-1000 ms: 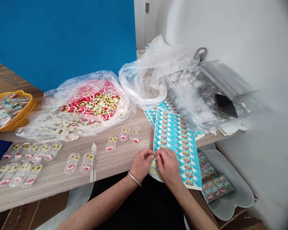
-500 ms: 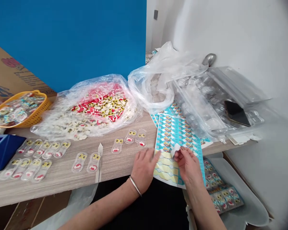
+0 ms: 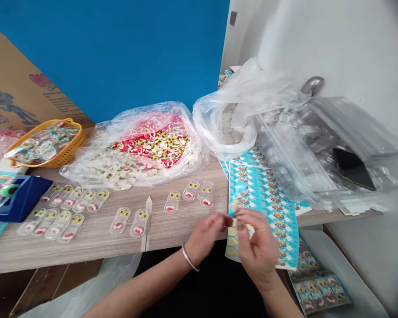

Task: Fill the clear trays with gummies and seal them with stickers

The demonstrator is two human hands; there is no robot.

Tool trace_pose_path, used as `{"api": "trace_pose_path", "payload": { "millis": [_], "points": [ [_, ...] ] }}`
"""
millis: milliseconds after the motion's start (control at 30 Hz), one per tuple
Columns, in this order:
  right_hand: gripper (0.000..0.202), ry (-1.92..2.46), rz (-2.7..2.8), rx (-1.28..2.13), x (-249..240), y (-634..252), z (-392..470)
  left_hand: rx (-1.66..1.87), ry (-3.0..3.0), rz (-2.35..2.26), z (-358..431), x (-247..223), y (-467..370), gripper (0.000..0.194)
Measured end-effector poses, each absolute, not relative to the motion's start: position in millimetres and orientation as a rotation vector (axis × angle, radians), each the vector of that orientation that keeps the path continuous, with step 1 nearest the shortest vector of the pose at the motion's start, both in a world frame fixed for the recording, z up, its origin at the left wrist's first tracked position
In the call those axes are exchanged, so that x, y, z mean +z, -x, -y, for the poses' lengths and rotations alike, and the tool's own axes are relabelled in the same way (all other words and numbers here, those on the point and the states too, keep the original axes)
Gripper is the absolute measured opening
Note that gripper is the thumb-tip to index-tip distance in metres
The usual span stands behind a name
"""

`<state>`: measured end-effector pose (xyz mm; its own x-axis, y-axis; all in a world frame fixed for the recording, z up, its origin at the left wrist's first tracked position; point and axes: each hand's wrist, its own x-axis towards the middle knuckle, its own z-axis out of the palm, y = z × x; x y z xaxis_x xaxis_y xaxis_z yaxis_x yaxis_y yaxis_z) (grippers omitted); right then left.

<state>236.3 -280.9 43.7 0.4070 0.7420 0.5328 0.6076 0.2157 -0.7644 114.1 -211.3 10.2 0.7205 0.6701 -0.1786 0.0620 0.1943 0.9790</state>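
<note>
We bring our two hands together over the sheet (image 3: 278, 221), which lies near the right end of the table (image 3: 96, 251) and hangs past its front edge. Our right hand (image 3: 239, 218) is narrow, thumb and finger pinching a small sticker (image 3: 235, 206), blurred in motion. Our left hand (image 3: 228, 219) has its fingers drawn in just beside it; we cannot tell whether they grip the sticker too. By the sheet's near left corner, yellow backing (image 3: 232, 240) shows.

Left of our hands, three packs (image 3: 172, 202) with yellow eyes and red mouths lie near the sheet, two more lie beside a pointed strip (image 3: 147, 223) at the front edge, and two rows lie toward the left end, next to a blue holder (image 3: 36, 194). Along the back edge we have a filled basket (image 3: 73, 149) by the left corner, a bag of eyes and mouths (image 3: 152, 143) in the middle and a bin of clear shells (image 3: 285, 163) at the right.
</note>
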Motion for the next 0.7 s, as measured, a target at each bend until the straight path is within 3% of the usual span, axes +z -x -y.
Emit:
{"api": "trace_pose_path", "payload": {
  "millis": [67, 167, 267, 367, 533, 700],
  "points": [
    [0.027, 1.479, 1.616, 0.167, 35, -228, 277, 0.579, -0.810, -0.766, 207, 19, -101, 0.046],
    [0.036, 1.437, 1.928, 0.297, 29, -218, 268, 0.672, -0.505, -0.885, 198, 23, -81, 0.030],
    [0.037, 1.430, 1.948, 0.474, 23, -221, 249, 0.770, -0.419, -1.043, 186, 17, -64, 0.031],
    [0.032, 1.731, 1.706, 0.411, 8, -237, 219, 0.885, -0.388, -1.125, 176, 13, -50, 0.034],
    [0.070, 1.929, 1.861, 0.300, -17, -257, 175, 0.954, -0.427, -1.133, 173, 11, -36, 0.031],
    [0.068, 1.873, 1.999, 0.334, -13, -266, 170, 0.949, -0.427, -1.170, 178, 6, -33, 0.030]
  ]
}}
